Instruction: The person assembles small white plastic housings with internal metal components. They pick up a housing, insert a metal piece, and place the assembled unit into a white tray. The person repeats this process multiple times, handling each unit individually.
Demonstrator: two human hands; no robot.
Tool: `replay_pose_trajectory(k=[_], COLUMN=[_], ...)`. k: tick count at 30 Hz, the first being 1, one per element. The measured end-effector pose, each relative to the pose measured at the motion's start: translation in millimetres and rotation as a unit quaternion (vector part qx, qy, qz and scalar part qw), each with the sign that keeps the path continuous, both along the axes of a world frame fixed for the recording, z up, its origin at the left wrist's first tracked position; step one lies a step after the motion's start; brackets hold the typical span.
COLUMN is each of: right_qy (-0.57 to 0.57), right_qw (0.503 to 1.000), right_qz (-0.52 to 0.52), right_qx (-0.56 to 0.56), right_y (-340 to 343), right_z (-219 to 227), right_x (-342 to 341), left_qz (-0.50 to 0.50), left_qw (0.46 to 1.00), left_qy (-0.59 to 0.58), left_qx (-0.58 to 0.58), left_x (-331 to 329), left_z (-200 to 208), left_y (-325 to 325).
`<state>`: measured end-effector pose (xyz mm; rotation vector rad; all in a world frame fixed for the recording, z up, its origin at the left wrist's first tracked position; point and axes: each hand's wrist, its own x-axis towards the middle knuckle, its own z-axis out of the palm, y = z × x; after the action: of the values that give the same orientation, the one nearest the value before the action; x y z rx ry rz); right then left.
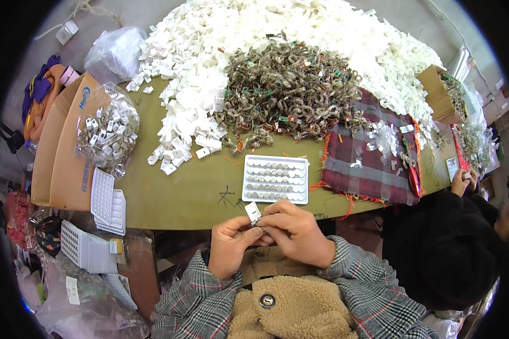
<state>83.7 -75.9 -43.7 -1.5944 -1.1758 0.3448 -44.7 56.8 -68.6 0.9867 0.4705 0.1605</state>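
Observation:
A small white plastic casing [252, 211] with a dark slot stands upright between my fingertips, just in front of the table's near edge. My left hand [231, 244] is closed, pinching the casing from the left. From the other side, the bent fingers of my right hand [297, 233] close on its lower end; whether they also hold a smaller part is hidden. Just beyond my hands lies a white tray [245, 169] with rows of round silvery pieces like button cells [271, 179]. A heap of tangled grey wire coils with green circuit boards [291, 85] lies farther back.
White casings [186, 56] pile up behind and left of the wires. A plaid cloth [373, 164] with clear plastic bits lies right. A cardboard box [56, 152], a bag of casings [108, 133] and stacked trays [87, 247] stand left. A co-worker's hands [464, 178] are far right.

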Motion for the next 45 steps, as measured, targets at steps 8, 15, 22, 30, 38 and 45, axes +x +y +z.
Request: replay_pose_trajectory(k=[8,15,22,30,38,45], right_qy=[-0.048,-0.138,-0.236,-0.224,-0.316,-0.156], right_qw=[0.975,0.953,0.944,0.947,0.927,0.971], right_qz=[-0.165,-0.256,-0.204,-0.207,-0.168,-0.162], right_qx=[-0.138,-0.090,-0.111,-0.104,-0.111,-0.077], right_y=[-18.5,-3.0,-3.0,-6.0,1.5,-5.0], right_z=[10.5,-11.4,-28.5,-32.2,-33.2,-6.7], right_x=[54.8,66.3,64.4,72.1,84.0,54.3], left_qz=[0.039,0.002,0.001,0.006,-0.005,-0.026], left_qw=[0.991,0.991,0.986,0.983,0.988,0.976], left_qy=[-0.088,-0.073,-0.083,-0.096,-0.063,-0.057], left_qx=[-0.088,-0.115,-0.144,-0.154,-0.142,-0.207], left_x=[0.3,3.6,4.6,6.4,8.4,4.2], left_z=[-2.6,-13.8,-15.4,-16.6,-12.0,-14.4], left_y=[40.2,43.7,44.7,44.2,39.7,25.7])
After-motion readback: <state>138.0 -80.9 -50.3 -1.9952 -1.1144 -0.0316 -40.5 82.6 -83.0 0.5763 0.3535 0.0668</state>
